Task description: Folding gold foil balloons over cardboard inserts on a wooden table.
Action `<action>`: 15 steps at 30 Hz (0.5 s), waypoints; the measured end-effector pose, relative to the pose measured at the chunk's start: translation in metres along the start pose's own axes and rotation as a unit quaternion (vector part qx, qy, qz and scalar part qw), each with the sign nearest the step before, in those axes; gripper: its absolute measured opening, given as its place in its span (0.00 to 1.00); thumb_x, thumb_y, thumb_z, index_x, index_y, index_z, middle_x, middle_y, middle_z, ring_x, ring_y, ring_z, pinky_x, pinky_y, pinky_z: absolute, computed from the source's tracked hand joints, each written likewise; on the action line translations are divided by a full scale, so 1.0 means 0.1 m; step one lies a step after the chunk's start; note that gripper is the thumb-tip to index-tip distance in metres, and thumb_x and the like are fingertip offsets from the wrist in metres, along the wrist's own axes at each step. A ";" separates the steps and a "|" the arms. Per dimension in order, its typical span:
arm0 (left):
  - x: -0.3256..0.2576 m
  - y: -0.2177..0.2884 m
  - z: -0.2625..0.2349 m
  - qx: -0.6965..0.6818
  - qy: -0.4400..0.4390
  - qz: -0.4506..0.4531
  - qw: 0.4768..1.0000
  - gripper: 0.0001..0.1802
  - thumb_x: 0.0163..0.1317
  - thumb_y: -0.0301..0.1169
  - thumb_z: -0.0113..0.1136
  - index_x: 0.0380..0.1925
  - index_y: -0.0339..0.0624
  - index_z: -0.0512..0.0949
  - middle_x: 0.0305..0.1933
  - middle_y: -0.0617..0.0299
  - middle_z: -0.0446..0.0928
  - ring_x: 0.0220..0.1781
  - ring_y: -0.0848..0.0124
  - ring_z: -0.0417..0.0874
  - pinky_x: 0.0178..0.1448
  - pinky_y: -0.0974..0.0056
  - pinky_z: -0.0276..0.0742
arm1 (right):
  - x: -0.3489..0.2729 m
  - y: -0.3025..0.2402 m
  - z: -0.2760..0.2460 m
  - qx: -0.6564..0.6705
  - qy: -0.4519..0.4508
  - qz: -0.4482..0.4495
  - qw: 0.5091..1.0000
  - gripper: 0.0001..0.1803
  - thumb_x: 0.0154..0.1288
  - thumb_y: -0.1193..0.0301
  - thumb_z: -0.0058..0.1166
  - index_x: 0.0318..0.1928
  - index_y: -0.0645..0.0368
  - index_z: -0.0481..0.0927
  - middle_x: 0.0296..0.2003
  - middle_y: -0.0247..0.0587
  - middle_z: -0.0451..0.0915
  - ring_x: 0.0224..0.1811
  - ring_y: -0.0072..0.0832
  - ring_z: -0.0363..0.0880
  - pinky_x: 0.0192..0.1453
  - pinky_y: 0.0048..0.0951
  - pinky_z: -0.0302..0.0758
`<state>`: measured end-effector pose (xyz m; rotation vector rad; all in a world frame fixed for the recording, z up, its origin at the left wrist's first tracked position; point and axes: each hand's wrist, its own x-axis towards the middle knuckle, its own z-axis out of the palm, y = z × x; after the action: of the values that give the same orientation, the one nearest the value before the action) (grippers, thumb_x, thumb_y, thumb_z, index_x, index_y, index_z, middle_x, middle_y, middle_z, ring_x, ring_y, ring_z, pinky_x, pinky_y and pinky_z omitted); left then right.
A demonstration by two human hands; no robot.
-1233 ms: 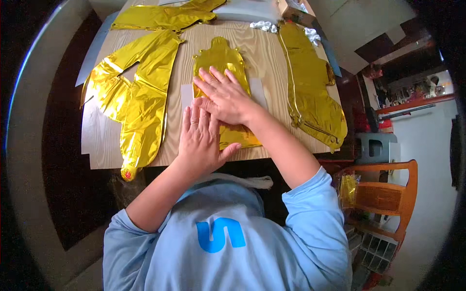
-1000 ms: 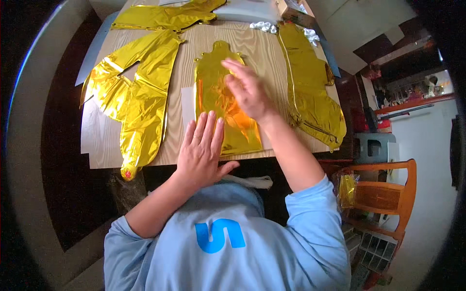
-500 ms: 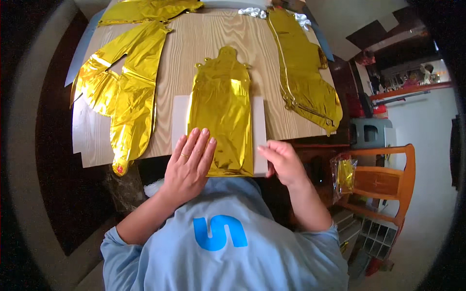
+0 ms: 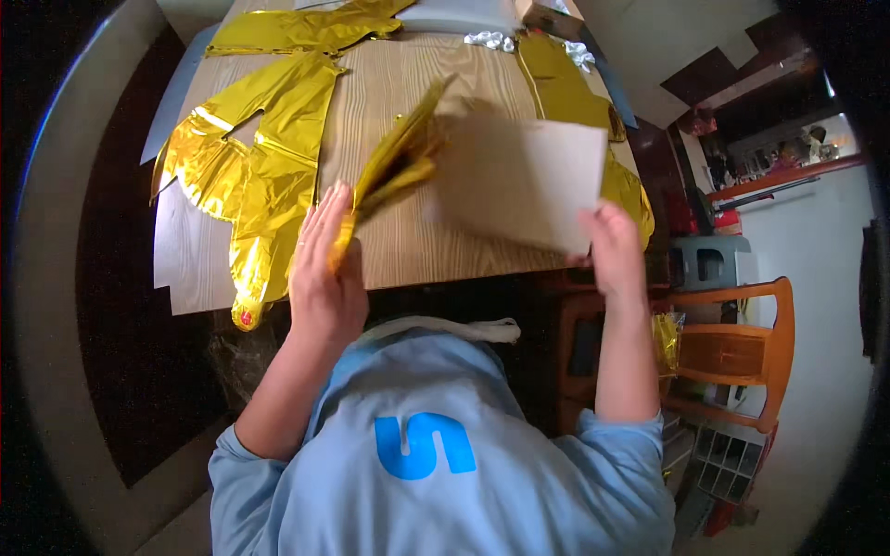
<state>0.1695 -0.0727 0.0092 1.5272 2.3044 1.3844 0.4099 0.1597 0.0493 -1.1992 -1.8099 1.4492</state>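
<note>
My left hand (image 4: 326, 264) is raised at the table's near edge, fingers together, gripping a gold foil balloon (image 4: 400, 162). The foil is lifted off the table, folded on itself and blurred by motion. My right hand (image 4: 612, 243) pinches the lower right corner of a flat white board (image 4: 528, 181). That board is held tilted above the tabletop, close to the foil and smeared at its left side. Whether foil and board still touch I cannot tell.
On the wood-grain table (image 4: 417, 250) a large flat gold foil balloon (image 4: 264, 153) lies at left. More gold foil (image 4: 306, 30) lies at the far left, and another gold piece (image 4: 565, 83) at right, partly behind the board. A wooden chair (image 4: 732, 347) stands at right.
The gold foil balloon that lay flat over the white board is now lifted and folded in my left hand. My right hand has carried the board up and right, away from my body.
</note>
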 end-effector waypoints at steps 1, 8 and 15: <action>0.08 0.05 -0.01 0.046 0.008 0.042 0.998 0.29 0.62 0.20 0.51 0.66 0.30 0.68 0.69 0.39 0.69 0.73 0.45 0.68 0.78 0.47 0.58 | -0.05 0.23 0.00 0.013 -0.074 0.001 0.997 0.11 0.73 0.69 0.53 0.50 0.60 0.80 0.35 0.34 0.83 0.29 0.18 0.79 0.25 0.20 0.76; -0.11 0.09 0.36 0.234 -0.154 0.154 0.947 0.31 0.66 0.30 0.56 0.70 0.43 0.66 0.72 0.46 0.66 0.75 0.46 0.64 0.76 0.43 0.59 | -0.51 0.46 0.54 0.163 -0.174 0.173 0.956 0.08 0.74 0.66 0.52 0.41 0.57 0.78 0.27 0.28 0.77 0.25 0.17 0.77 0.24 0.25 0.81; -0.11 0.12 0.23 0.140 -0.262 0.155 0.942 0.42 0.61 0.45 0.63 0.73 0.43 0.62 0.78 0.44 0.56 0.80 0.43 0.54 0.80 0.41 0.48 | -0.57 0.43 0.48 -0.175 -0.096 -0.015 0.980 0.14 0.76 0.68 0.53 0.31 0.61 0.76 0.24 0.23 0.70 0.25 0.10 0.63 0.26 0.22 0.67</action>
<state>0.1946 -0.0647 -0.0012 2.0992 2.0386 0.5729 0.4100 0.0880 0.0014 -1.2212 -2.2788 1.3025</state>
